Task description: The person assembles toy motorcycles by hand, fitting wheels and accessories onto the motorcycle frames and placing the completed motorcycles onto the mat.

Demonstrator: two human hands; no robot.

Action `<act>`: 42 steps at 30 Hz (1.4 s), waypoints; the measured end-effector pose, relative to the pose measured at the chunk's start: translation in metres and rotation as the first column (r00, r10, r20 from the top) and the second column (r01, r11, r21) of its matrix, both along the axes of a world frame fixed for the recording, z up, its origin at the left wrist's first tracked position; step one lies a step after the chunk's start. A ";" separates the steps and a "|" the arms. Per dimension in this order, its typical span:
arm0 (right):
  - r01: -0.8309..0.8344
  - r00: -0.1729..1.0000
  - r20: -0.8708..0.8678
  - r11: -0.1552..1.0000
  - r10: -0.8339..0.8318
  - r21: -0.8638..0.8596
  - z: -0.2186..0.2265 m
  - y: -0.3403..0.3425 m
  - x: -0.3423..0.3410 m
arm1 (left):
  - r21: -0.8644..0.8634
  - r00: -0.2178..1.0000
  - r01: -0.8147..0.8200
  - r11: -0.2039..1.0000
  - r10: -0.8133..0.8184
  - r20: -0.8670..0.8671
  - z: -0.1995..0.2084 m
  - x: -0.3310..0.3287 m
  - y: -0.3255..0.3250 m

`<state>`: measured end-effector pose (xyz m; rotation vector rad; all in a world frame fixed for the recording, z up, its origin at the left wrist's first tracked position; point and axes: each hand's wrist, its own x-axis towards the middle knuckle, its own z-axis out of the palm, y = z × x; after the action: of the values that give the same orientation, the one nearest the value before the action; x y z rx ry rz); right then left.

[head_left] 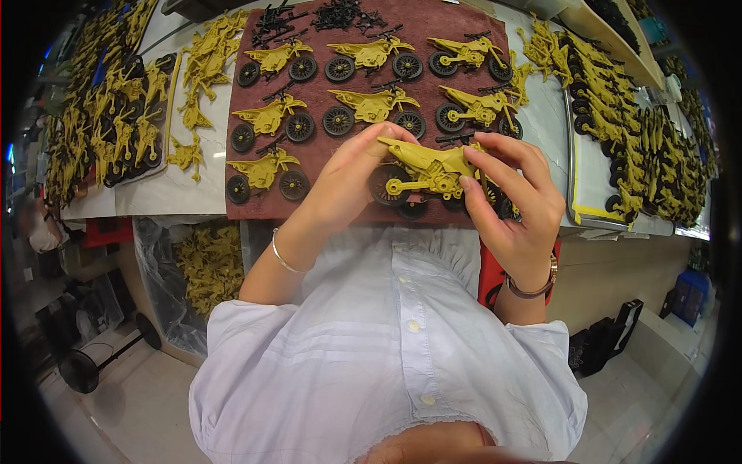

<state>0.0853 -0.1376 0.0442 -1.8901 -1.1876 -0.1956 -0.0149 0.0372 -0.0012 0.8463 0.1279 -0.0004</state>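
Observation:
A yellow toy motorcycle [433,174] with black wheels is held up over the near edge of a dark red cloth [321,182]. My left hand [348,178] grips it at the pointed yellow end, its fingers partly hidden behind the body. With thumb and fingertips, my right hand [518,197] pinches the other end, close to the black handlebar [456,139]. Behind and below it, more black wheels and yellow parts show, partly covered. Several similar toy motorcycles [371,58] lie in rows on the cloth around my hands.
Loose black handlebar parts [340,15] are heaped at the cloth's far edge. Loose yellow pieces [209,58] lie to its left. Trays of packed motorcycles stand at left [135,124] and right [610,131]. Below the table, a plastic-lined container holds yellow parts [212,259].

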 end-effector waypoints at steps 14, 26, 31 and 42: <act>-0.034 0.999 -0.012 0.999 0.033 -0.032 -0.004 0.003 -0.004 | 0.107 0.995 -0.051 0.993 0.059 -0.078 0.000 -0.001 -0.006; -0.053 0.578 -0.771 0.955 0.268 0.292 -0.023 -0.006 0.004 | 0.394 0.996 -0.086 0.915 0.094 -0.002 0.012 -0.008 -0.014; -0.127 0.436 -0.861 0.965 0.261 0.228 -0.028 -0.010 0.007 | 0.484 0.984 -0.165 0.860 0.107 0.145 0.008 -0.008 -0.015; -0.156 0.311 -0.913 0.962 0.265 0.225 -0.031 -0.014 0.009 | 0.605 0.979 -0.193 0.773 0.109 0.174 0.001 -0.009 -0.014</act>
<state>0.0943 -0.1519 0.0137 -1.2977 -0.5218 0.9132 -0.0236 0.0234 0.0002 1.4971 0.0721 0.2639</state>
